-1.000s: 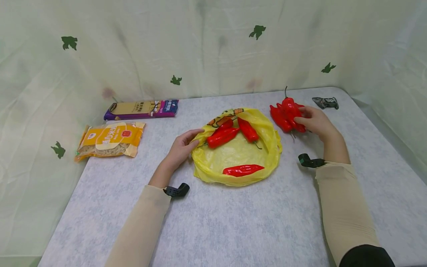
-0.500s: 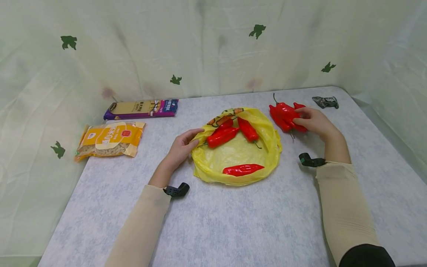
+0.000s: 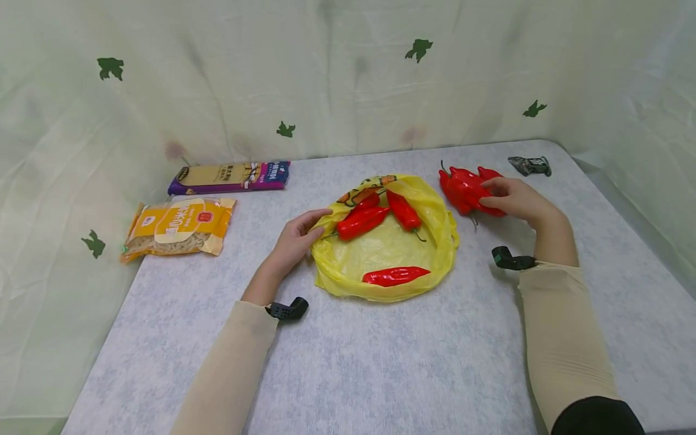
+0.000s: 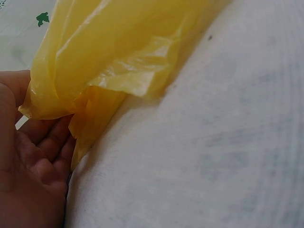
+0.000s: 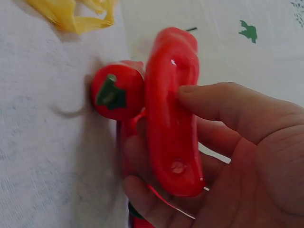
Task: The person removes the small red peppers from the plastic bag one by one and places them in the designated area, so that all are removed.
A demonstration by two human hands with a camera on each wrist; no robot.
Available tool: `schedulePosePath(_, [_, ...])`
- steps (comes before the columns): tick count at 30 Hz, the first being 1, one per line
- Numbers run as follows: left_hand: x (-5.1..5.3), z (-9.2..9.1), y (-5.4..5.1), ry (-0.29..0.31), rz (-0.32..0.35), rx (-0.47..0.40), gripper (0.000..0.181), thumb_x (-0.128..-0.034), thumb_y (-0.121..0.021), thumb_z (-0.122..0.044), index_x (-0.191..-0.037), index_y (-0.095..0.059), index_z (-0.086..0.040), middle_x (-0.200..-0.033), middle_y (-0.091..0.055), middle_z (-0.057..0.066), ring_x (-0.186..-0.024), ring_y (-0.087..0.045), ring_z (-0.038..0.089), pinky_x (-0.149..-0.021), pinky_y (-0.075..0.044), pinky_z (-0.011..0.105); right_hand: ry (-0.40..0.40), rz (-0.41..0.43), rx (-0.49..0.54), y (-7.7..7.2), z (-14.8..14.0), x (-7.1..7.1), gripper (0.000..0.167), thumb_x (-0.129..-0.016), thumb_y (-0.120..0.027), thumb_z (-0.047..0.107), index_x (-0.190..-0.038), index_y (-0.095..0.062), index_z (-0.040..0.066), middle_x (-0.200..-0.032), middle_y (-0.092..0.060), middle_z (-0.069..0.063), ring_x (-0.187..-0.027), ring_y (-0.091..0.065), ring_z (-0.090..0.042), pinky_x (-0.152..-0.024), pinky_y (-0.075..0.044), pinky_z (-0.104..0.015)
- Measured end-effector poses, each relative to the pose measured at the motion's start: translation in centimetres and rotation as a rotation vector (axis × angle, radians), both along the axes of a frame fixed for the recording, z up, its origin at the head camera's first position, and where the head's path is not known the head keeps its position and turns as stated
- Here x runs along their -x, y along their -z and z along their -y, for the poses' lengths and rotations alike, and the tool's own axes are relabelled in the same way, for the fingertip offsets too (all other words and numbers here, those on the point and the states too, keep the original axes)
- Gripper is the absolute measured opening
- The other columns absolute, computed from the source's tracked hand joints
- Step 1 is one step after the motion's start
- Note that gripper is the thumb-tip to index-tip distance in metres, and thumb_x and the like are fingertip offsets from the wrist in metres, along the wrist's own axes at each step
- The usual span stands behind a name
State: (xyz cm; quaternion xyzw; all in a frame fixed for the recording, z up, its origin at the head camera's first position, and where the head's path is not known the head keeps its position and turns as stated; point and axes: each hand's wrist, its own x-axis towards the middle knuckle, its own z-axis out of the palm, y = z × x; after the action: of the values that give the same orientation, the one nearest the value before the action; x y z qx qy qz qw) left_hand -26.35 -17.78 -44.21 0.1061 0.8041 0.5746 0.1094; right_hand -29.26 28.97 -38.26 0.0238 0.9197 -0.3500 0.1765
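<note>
A yellow plastic bag (image 3: 448, 241) lies opened out on the table, its rim rolled into a ring. Several red chili peppers (image 3: 363, 224) lie inside it, one apart near the front rim. At the bag's left rim, my left hand (image 3: 296, 238) holds the plastic between thumb and fingers, as the left wrist view shows. To the right of the bag, my right hand (image 3: 521, 200) pinches a red chili pepper (image 5: 171, 118) from a small pile. Another red chili pepper (image 5: 114, 92), its green stem end facing the camera, is right beside the held one. My fingers partly hide the pile.
At the back left lies a long purple and gold packet (image 3: 231, 178). In front of it is an orange food bag (image 3: 179, 228). A small dark toy car (image 3: 530, 165) stands at the back right. A pale curtain (image 3: 348, 78) hangs behind the table (image 3: 391, 362).
The held pepper has tipped, its stem end swinging left and down. My right hand has shifted slightly right and nearer. My left hand and the bag have stayed put.
</note>
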Motion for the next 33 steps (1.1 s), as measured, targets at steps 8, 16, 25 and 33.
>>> schedulePosePath(8, [-0.1,0.0,0.0,0.005,-0.007,-0.004,0.039,-0.1022,-0.055,-0.020,-0.141,-0.056,-0.026,-0.151,-0.051,0.000,-0.139,-0.046,0.019,-0.120,-0.037,0.044,-0.077,0.015,-0.027,-0.4,-1.3,-0.6,0.064,-0.098,-0.059,0.039,-0.149,-0.038,0.008,-0.149,-0.038,-0.025,-0.134,-0.031,-0.045,-0.100,-0.050,-0.056])
schedulePosePath(16, [0.0,0.0,0.0,-0.002,0.003,0.000,0.039,-0.1021,-0.056,-0.022,-0.141,-0.056,-0.027,-0.151,-0.051,-0.001,-0.140,-0.046,0.019,-0.119,-0.037,0.044,-0.144,0.032,-0.087,-1.1,-2.7,-1.5,0.064,-0.096,-0.063,0.040,-0.148,-0.041,0.010,-0.149,-0.037,-0.024,-0.134,-0.027,-0.048,-0.096,-0.052,-0.059])
schedulePosePath(25, [0.2,0.0,0.3,0.003,-0.007,-0.009,0.038,-0.1021,-0.056,-0.021,-0.140,-0.057,-0.027,-0.150,-0.052,-0.001,-0.138,-0.047,0.018,-0.119,-0.038,0.043,-0.181,0.050,-0.118,-1.4,-3.6,-2.2,0.059,-0.094,-0.066,0.031,-0.145,-0.047,0.008,-0.146,-0.040,-0.026,-0.132,-0.029,-0.048,-0.090,-0.056,-0.054])
schedulePosePath(33, [0.1,0.0,0.1,0.006,-0.027,-0.062,0.038,-0.1022,-0.055,-0.019,-0.140,-0.057,-0.021,-0.150,-0.053,0.001,-0.138,-0.048,0.017,-0.118,-0.038,0.042,-0.200,0.071,-0.147,-1.0,-3.8,-2.1,0.060,-0.090,-0.071,0.026,-0.143,-0.050,0.006,-0.141,-0.043,-0.029,-0.128,-0.032,-0.049,-0.084,-0.058,-0.050])
